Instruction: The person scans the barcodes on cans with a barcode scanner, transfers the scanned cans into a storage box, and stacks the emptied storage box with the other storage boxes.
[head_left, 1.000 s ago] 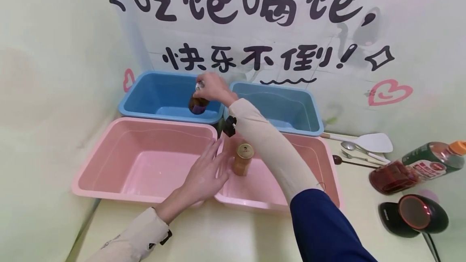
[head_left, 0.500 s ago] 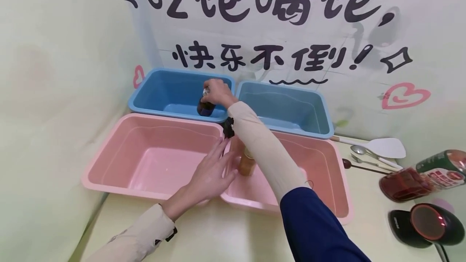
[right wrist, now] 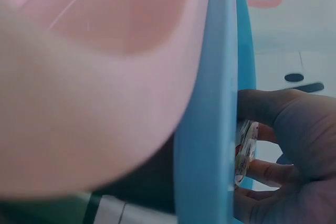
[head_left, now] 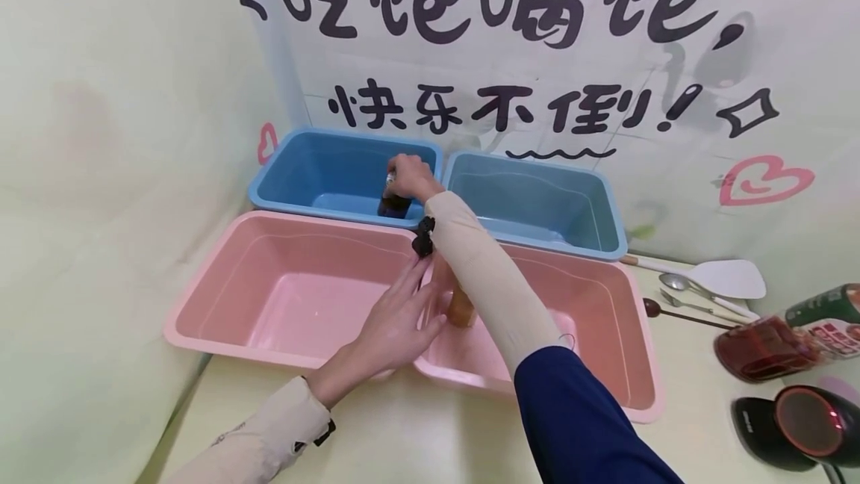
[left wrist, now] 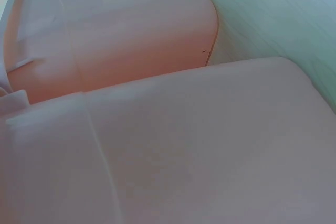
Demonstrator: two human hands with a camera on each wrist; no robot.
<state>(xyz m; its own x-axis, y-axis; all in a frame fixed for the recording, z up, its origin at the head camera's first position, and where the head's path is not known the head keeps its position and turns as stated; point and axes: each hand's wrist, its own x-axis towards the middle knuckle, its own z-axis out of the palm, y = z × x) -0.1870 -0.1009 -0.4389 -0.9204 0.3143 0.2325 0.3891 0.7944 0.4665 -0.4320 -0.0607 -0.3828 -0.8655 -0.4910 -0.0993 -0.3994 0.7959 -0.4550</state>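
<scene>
- Dark jar (head_left: 393, 206) is inside the far left blue tub (head_left: 322, 170), long axis about upright, below the right hand (head_left: 413, 176), which grips its top.
- Left hand (head_left: 395, 326), fingers straight, is farther from it, at the near pink tubs (head_left: 295, 305).

Dark jar (head_left: 394, 205): top covered by right hand (head_left: 411, 176); from here, can't tell whether base meets floor of blue bin (head_left: 322, 211). Right-wrist view: jar mostly behind bin's rim, print too blurred to read. Amber jar (head_left: 460, 310): upper part lost behind beige sleeve (head_left: 490, 282). Near right edge of desk (head_left: 383, 432): red-drink bottle (head_left: 766, 349), black device (head_left: 809, 422), both cut off by head view's right edge.
</scene>
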